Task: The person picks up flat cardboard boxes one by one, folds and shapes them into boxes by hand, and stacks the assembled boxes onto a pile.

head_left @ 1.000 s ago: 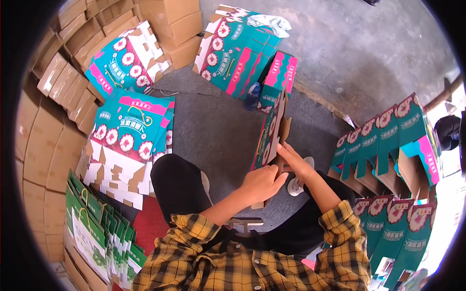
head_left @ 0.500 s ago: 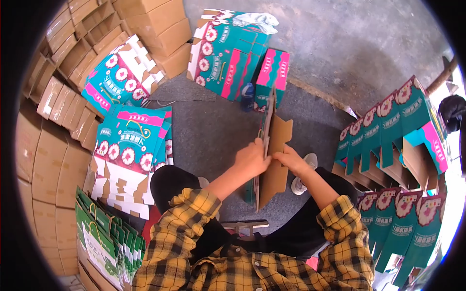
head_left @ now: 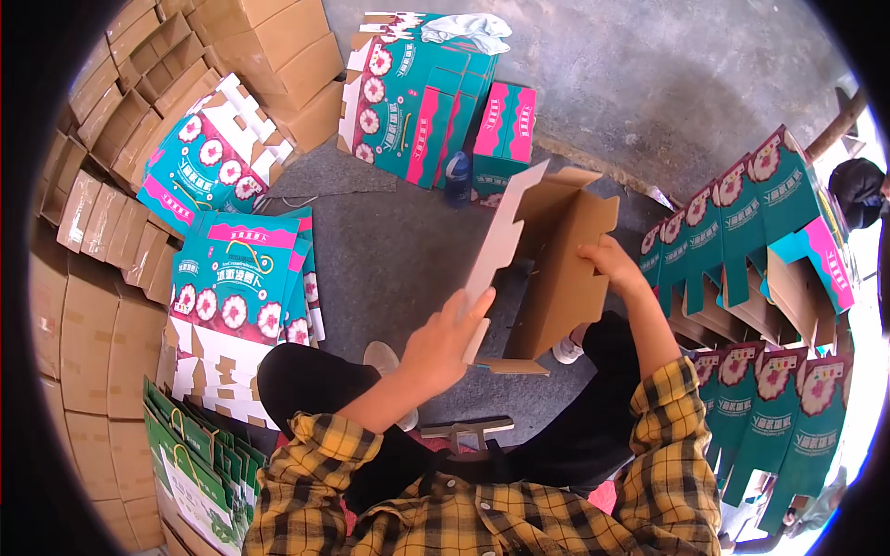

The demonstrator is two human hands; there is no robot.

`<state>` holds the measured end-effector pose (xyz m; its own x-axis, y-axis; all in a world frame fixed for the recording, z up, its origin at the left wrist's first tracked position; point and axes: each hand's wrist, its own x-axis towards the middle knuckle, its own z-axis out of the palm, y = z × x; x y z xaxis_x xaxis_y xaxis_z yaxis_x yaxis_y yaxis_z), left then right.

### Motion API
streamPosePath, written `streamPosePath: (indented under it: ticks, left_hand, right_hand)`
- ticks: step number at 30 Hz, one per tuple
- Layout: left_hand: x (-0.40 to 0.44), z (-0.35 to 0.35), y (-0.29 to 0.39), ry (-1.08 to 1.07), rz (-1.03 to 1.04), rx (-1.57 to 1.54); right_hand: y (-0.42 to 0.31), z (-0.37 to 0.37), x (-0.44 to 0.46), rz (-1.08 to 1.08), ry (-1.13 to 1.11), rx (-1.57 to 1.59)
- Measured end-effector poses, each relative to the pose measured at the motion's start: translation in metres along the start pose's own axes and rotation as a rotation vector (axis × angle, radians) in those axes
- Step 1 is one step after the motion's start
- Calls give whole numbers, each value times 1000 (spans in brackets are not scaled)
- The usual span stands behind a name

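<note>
Between my hands a cardboard box (head_left: 561,278) stands opened out, its brown inside and tabbed edges showing. My left hand (head_left: 443,341) grips the white-edged panel on its left side, thumb along the edge. On the right, my right hand (head_left: 610,262) pinches the top edge of the brown panel. Beyond the box stands a teal and pink box (head_left: 505,130), with a blue bottle (head_left: 458,178) beside it. Flat teal printed cartons (head_left: 243,269) lie stacked to the left of my knee.
More flat cartons (head_left: 413,102) with a white cloth (head_left: 466,32) lie ahead. Brown boxes (head_left: 88,338) are piled along the left, above green bags (head_left: 199,463). Rows of teal boxes (head_left: 732,227) stand at right. A dark-clothed person (head_left: 855,193) is at the right edge.
The flattened box has been spread open into a hollow shape. My left hand has moved left and down with one panel, and my right hand has moved right and up with the other.
</note>
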<state>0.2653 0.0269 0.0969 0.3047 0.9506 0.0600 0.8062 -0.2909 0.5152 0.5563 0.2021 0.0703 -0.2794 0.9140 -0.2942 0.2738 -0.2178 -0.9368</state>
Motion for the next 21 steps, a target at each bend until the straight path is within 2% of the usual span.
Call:
streamPosePath:
  ticks: [1, 2, 3, 6, 8, 10, 11, 13, 14, 16, 17, 19, 20, 21]
  left_hand:
    - [-1, 6, -3, -37, -7, 1]
    - [3, 12, -2, -131, -55, -1]
    - [5, 15, -2, -121, -51, -10]
    - [8, 26, -7, 44, 233, 89]
    - [7, 24, -5, 16, 243, 95]
    - [7, 25, -1, -38, 246, 105]
    - [6, 26, 0, -31, 248, 101]
    - [3, 28, 1, -27, 275, 128]
    - [3, 29, 0, -30, 270, 134]
    - [2, 29, 0, -27, 266, 145]
    - [2, 29, 0, -24, 260, 155]
    - [2, 29, 0, -23, 271, 154]
    - [1, 29, -1, -21, 276, 150]
    - [1, 30, -1, -23, 275, 153]
  right_hand:
    - [6, 3, 1, 2, 4, -4]
    - [12, 8, 3, 14, 32, -139]
    - [16, 10, 5, 24, 61, -279]
    - [14, 6, 3, 77, 81, -266]
    - [18, 1, 1, 101, 84, -288]
    - [29, 7, 5, -392, 627, -662]
    - [-10, 25, -16, -337, 691, -836]
    - [-30, 22, -17, -720, 740, -1277]
    - [-34, 22, -12, -721, 743, -1278]
    - [-41, 24, -2, -809, 498, -1726]
    - [-44, 26, 4, -806, 503, -1725]
    - [-51, 33, 16, -318, 297, -1774]
    - [-57, 35, 20, -320, 297, -1771]
    - [-63, 35, 24, -167, 199, -1851]
